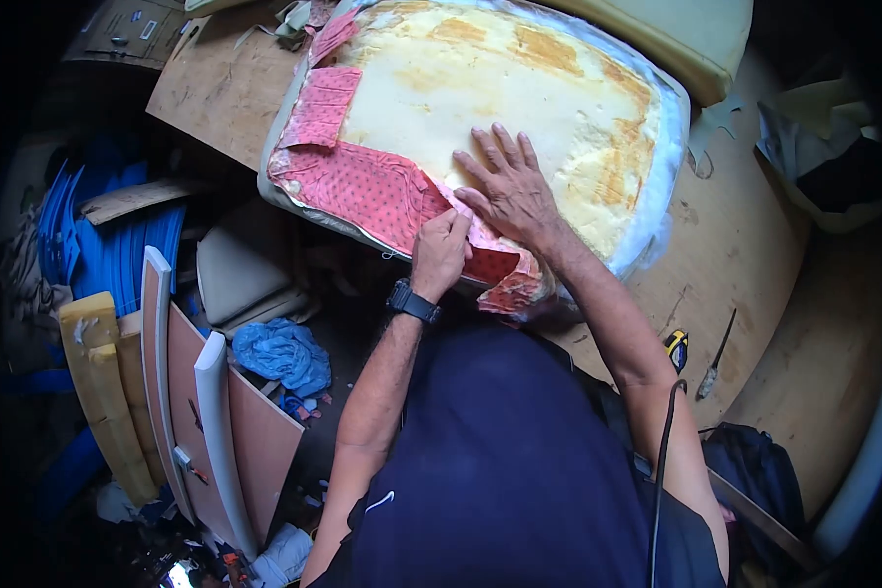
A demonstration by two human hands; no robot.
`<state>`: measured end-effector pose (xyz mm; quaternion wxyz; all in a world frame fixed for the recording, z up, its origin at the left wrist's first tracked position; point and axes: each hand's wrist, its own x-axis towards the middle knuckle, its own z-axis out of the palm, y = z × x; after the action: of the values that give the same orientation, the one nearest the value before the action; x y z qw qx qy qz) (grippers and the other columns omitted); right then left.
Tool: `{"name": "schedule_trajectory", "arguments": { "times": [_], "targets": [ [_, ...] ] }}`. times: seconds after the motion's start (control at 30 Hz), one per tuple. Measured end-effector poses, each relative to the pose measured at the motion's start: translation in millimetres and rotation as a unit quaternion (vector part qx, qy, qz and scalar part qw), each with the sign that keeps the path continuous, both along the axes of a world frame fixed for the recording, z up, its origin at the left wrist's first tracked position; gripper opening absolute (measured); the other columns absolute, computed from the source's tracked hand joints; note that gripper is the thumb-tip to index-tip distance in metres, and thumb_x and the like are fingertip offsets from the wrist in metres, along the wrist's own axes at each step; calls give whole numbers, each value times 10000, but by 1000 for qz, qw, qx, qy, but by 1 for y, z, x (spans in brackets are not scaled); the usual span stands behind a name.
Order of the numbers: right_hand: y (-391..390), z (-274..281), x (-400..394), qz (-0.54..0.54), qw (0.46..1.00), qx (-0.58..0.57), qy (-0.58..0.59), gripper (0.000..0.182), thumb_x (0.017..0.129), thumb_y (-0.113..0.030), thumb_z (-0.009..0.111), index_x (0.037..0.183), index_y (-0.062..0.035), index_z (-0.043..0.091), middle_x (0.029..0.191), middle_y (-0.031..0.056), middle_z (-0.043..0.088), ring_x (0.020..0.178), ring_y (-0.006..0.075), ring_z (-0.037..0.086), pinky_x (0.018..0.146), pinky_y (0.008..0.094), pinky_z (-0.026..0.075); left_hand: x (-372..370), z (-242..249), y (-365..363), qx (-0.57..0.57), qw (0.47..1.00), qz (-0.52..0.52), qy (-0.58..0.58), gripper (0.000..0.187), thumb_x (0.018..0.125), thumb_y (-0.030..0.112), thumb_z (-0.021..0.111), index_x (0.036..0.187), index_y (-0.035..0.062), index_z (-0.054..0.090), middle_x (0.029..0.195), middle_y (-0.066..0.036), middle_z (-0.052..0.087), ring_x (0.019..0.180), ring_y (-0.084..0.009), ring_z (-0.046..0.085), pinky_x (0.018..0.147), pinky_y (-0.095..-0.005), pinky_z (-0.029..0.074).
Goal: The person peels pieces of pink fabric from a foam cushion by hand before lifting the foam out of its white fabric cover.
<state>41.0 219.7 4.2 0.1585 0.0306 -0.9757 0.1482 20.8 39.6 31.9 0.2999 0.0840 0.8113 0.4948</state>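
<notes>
A large foam cushion [480, 108], cream with yellow-brown patches, lies on the wooden table. Pink patterned fabric [363, 191] covers its near left edge, and a short pink strip [325, 106] lies above that. My left hand [441, 255], with a dark watch on the wrist, is closed on the fabric's edge at the cushion's near side. Just right of it, my right hand [510, 191] lies flat on the foam with fingers spread, its thumb beside the fabric edge. Below the hands, a fabric flap [510, 279] hangs loose. White wadding [661, 186] shows along the cushion's right side.
On the wooden table [715, 265] to the right lie a tape measure [676, 349] and a thin pointed tool [720, 353]. A pale padded piece [671, 34] sits behind the cushion. Curved panels [225, 431], a blue plastic bag [282, 355] and blue strips [132, 240] stand at lower left.
</notes>
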Motion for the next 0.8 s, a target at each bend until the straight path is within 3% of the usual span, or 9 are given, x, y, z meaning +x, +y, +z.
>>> {"name": "schedule_trajectory", "arguments": {
  "times": [0.17, 0.27, 0.4, 0.43, 0.53, 0.6, 0.73, 0.77, 0.8],
  "targets": [
    [3, -17, -5, -1, 1000, 14, -12, 609, 1005, -602, 500, 1506, -257, 524, 1641, 109, 359, 1542, 346, 253, 1261, 556, 150, 35, 5, -8, -28, 994, 17, 108, 397, 1017, 296, 566, 774, -19, 562, 614, -203, 520, 515, -223, 549, 553, -417, 431],
    [1, -22, -8, -7, 1000, 19, -13, 615, 995, -614, 506, 1488, -248, 545, 1639, 105, 362, 1542, 344, 253, 1262, 551, 149, 54, 10, -23, -35, 997, 35, 67, 385, 1017, 283, 571, 778, -19, 571, 612, -197, 526, 516, -212, 547, 540, -409, 427],
    [-3, -3, -4, -17, 1000, 9, -22, 589, 984, -583, 554, 1455, -230, 575, 1634, 129, 360, 1543, 352, 246, 1262, 562, 147, 38, -3, -26, -2, 999, 38, -24, 389, 1022, 284, 577, 757, 1, 610, 556, -91, 571, 506, -150, 571, 520, -346, 444],
    [-4, 4, -3, -22, 999, 8, -39, 589, 977, -575, 579, 1456, -233, 573, 1641, 128, 348, 1547, 350, 240, 1262, 555, 149, 28, -1, -26, 4, 999, 19, -35, 463, 1029, 375, 573, 742, 14, 617, 546, -46, 575, 487, -133, 566, 505, -322, 450],
    [-4, 20, -1, 47, 998, -17, -24, 596, 970, -560, 606, 1454, -215, 571, 1644, 133, 336, 1546, 359, 238, 1262, 557, 146, -6, 24, -26, -25, 996, 31, -85, 590, 1023, 507, 543, 730, 7, 654, 539, -67, 595, 482, -148, 586, 508, -326, 473],
    [-6, 16, -2, 69, 997, -9, -26, 668, 941, -598, 625, 1470, -197, 553, 1647, 146, 322, 1543, 376, 236, 1262, 560, 141, -34, 20, -29, -76, 996, 7, -43, 693, 1004, 604, 511, 715, 1, 692, 543, -87, 628, 486, -165, 618, 524, -336, 508],
    [-6, 13, -4, 57, 997, -46, -32, 822, 872, -701, 628, 1495, -174, 525, 1614, 205, 346, 1532, 403, 243, 1252, 582, 153, -59, 8, -27, -110, 992, 29, -45, 709, 998, 603, 513, 659, 8, 698, 534, -84, 638, 480, -185, 630, 557, -352, 538],
    [-6, 13, -3, 58, 997, -36, -35, 815, 874, -702, 626, 1491, -177, 532, 1617, 202, 344, 1530, 404, 250, 1253, 582, 151, -61, -2, -30, -101, 992, 43, -61, 524, 1008, 473, 589, 985, -25, 750, 655, -93, 698, 522, -156, 649, 563, -315, 542],
    [-6, 15, -3, 56, 997, -24, -37, 808, 876, -702, 624, 1486, -180, 539, 1620, 198, 342, 1528, 405, 257, 1253, 581, 149, -54, -1, -31, -99, 992, 48, -61, 524, 1008, 473, 589, 985, -25, 750, 655, -93, 698, 522, -156, 649, 563, -315, 542]
  ]
}}
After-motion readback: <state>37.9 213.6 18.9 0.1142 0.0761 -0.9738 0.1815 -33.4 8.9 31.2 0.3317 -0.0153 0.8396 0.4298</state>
